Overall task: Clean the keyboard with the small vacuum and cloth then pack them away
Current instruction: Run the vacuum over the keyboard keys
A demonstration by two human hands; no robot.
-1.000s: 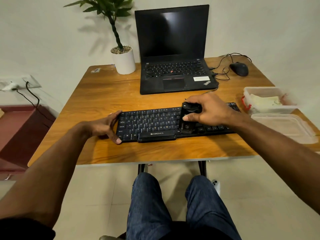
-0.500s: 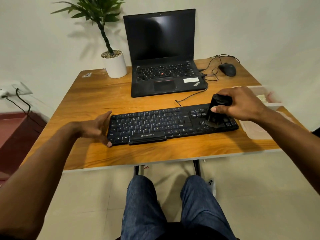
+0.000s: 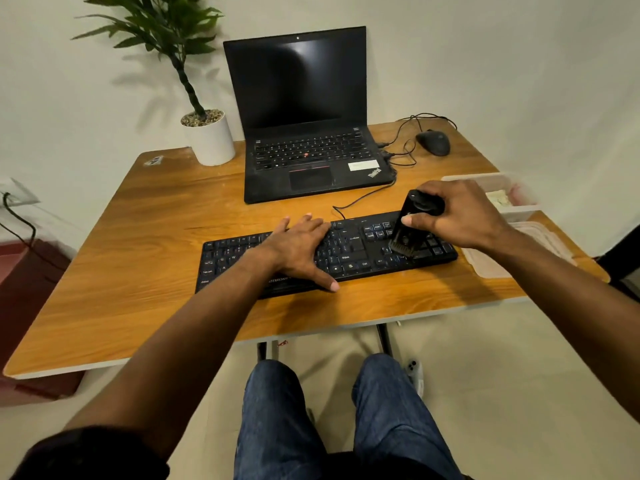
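Right hand fingers grip small vacuum, brush on keyboard right end; left hand lies flat, fingers spread, mid-keyboard.

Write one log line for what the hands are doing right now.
right hand: grips small vacuum, brush end on keyboard right side | left hand: flat on keys, steadying | cloth: not yet used

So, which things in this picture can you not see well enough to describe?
- Keyboard, head view: the left hand lies flat over its middle keys and hides them.
- Small vacuum, head view: the right hand wraps its top; whether the brush touches the keys is unclear.
- Plastic box, head view: blurred and partly behind the right hand; its contents cannot be told.
- Lid, head view: partly covered by the right forearm.
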